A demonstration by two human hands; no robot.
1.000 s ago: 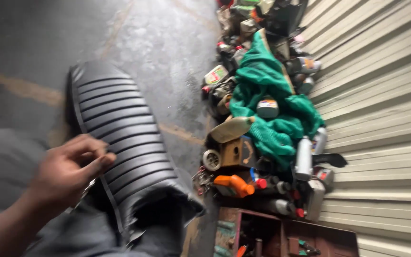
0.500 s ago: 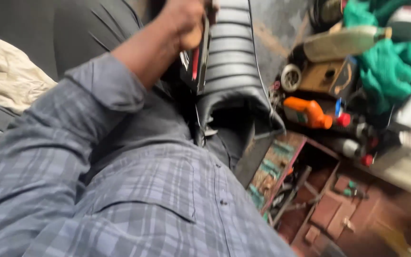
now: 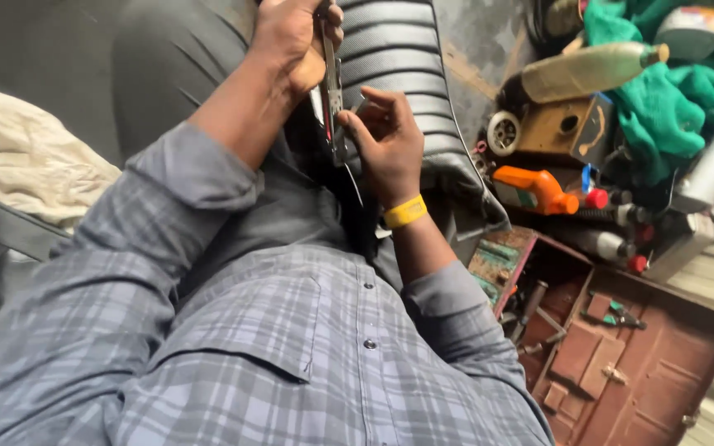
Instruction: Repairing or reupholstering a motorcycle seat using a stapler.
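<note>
While gripping pliers (image 3: 330, 78), left hand (image 3: 291, 41) (fisted).

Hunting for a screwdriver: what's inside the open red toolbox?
The red toolbox holds rusty metal tools and small green-handled ones on its trays; whatever lies beneath the trays is hidden.

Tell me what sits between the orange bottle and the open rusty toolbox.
In the head view, a dark bottle with a red cap lies between the orange bottle and the toolbox.

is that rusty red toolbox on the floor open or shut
Open. The red toolbox has its lid swung up beside the black ribbed seat, and loose tools show on its inner trays.
</note>
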